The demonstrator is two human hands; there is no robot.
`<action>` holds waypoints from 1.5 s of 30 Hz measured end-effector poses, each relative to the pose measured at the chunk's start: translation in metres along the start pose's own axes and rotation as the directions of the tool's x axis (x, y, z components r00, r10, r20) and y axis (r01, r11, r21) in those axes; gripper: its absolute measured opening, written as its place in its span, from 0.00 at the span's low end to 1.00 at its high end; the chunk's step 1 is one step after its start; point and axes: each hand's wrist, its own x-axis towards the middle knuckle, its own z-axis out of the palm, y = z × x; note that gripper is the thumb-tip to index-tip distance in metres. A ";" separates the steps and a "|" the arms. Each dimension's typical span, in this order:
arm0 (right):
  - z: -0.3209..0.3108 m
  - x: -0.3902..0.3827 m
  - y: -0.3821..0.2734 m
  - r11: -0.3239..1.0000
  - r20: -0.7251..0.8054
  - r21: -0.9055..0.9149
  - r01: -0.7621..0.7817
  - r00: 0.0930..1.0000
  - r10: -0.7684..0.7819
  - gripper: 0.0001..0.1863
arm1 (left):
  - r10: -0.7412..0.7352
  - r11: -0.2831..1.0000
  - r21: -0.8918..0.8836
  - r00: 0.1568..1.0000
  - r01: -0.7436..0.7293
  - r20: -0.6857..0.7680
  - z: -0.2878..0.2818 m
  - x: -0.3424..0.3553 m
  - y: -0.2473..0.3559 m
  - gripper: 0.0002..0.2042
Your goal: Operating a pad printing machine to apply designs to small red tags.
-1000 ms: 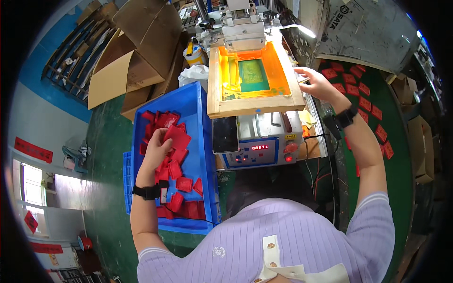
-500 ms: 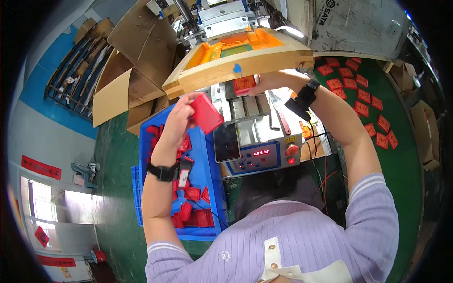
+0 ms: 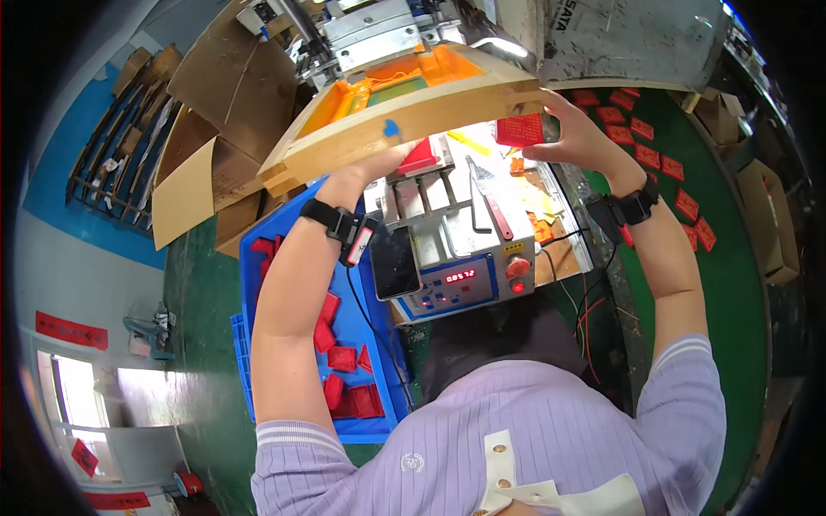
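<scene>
My left hand (image 3: 387,162) reaches under the near edge of a wooden screen frame (image 3: 404,120). It is at a plain red flat box (image 3: 419,156) on the metal fixture (image 3: 423,193); its fingertips are hidden by the frame. To the right, my right hand (image 3: 585,142) grips a red flat box (image 3: 520,131) with gold print. The thumb lies at its lower corner and the other fingers are partly hidden at the frame's end. Orange ink fills the screen above.
A blue crate (image 3: 376,344) of red boxes stands left of the control box (image 3: 456,284). A phone (image 3: 396,262), a spatula (image 3: 492,202) and a hex key (image 3: 474,206) lie on the machine. Printed red boxes (image 3: 647,156) are spread on the green surface at right.
My left hand has brought the plain red box from above the crate to the fixture. My right hand has carried the printed box off the fixture to the right. The view has shifted slightly.
</scene>
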 end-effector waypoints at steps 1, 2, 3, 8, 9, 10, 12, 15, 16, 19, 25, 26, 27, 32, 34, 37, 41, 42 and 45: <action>-0.004 -0.006 -0.002 0.999 -0.039 0.018 0.028 0.999 -0.027 0.44 | 0.007 0.994 0.111 1.000 -0.005 -0.016 0.003 0.004 0.000 0.20; -0.007 -0.011 -0.005 0.990 -0.047 -0.120 0.070 0.996 -0.076 0.45 | 0.012 0.992 0.124 0.998 -0.020 0.069 0.003 0.006 -0.002 0.20; -0.009 -0.014 -0.008 0.991 -0.049 -0.122 0.062 0.996 -0.068 0.45 | 0.013 0.990 0.137 0.988 -0.034 0.152 0.004 0.008 -0.003 0.20; -0.016 -0.034 -0.005 0.988 -0.035 -0.139 0.075 0.996 -0.080 0.45 | -0.150 0.977 0.208 0.872 0.057 0.467 -0.012 0.006 0.060 0.29; -0.016 -0.037 -0.007 0.987 -0.046 -0.136 0.090 0.994 -0.097 0.44 | -0.153 0.976 0.210 0.871 0.058 0.467 -0.013 0.003 0.064 0.29; -0.017 -0.040 -0.009 0.987 -0.047 -0.131 0.088 0.994 -0.095 0.44 | -0.140 0.966 0.258 0.892 0.027 0.431 -0.013 0.001 0.068 0.29; -0.022 -0.050 -0.013 0.982 -0.082 -0.157 0.102 0.990 -0.116 0.44 | -0.128 0.953 0.304 0.909 0.002 0.397 -0.008 -0.012 0.077 0.29; -0.039 -0.080 -0.011 0.982 -0.112 -0.187 -0.023 0.994 0.002 0.43 | 0.237 0.922 0.204 0.895 -0.330 0.379 -0.002 -0.048 0.098 0.28; -0.046 -0.093 -0.009 0.972 -0.132 -0.213 -0.097 0.989 0.069 0.43 | 0.290 0.950 -0.013 0.870 -0.311 0.400 -0.013 -0.062 0.111 0.26; -0.070 -0.147 0.015 0.925 -0.263 -0.195 -0.326 0.926 0.271 0.44 | 0.322 0.875 -0.457 0.897 -0.160 0.302 -0.040 -0.107 0.141 0.17; -0.107 -0.287 0.070 0.777 -0.420 -0.188 -0.601 0.764 0.489 0.43 | -0.123 0.752 -0.657 0.991 0.059 -0.052 -0.081 -0.196 0.070 0.24; -0.109 -0.313 0.081 0.707 -0.465 -0.178 -0.684 0.692 0.553 0.43 | -0.121 0.751 -0.658 0.991 0.058 -0.051 -0.088 -0.205 0.061 0.24; -0.107 -0.334 0.094 0.640 -0.496 -0.165 -0.750 0.624 0.604 0.43 | -0.205 0.720 -0.686 0.976 0.105 -0.067 -0.094 -0.220 0.051 0.20; -0.112 -0.436 0.173 0.589 -0.479 -0.019 -0.808 0.525 0.704 0.41 | -0.488 0.764 -0.567 0.850 0.306 -0.198 -0.099 -0.253 0.043 0.12; -0.107 -0.416 0.164 0.130 -0.489 -0.511 -0.850 0.412 0.769 0.50 | -0.576 0.763 -0.482 0.791 0.430 -0.206 -0.103 -0.259 0.047 0.14; -0.139 -0.444 0.205 0.097 -0.479 -0.542 -0.835 0.402 0.780 0.56 | -0.509 0.833 -0.340 0.846 0.437 -0.161 -0.088 -0.285 -0.013 0.16; -0.152 -0.371 0.216 0.185 -0.431 -0.620 -0.763 0.528 0.732 0.52 | -0.584 0.811 -0.025 0.811 0.585 0.026 -0.070 -0.324 -0.050 0.23; -0.151 -0.355 0.216 0.280 -0.402 -0.617 -0.735 0.600 0.691 0.49 | -0.614 0.789 0.092 0.782 0.607 0.104 -0.065 -0.334 -0.057 0.25; -0.155 -0.313 0.226 0.586 -0.364 -0.567 -0.579 0.814 0.452 0.40 | -0.644 0.764 0.274 0.714 0.585 0.275 -0.030 -0.360 -0.097 0.33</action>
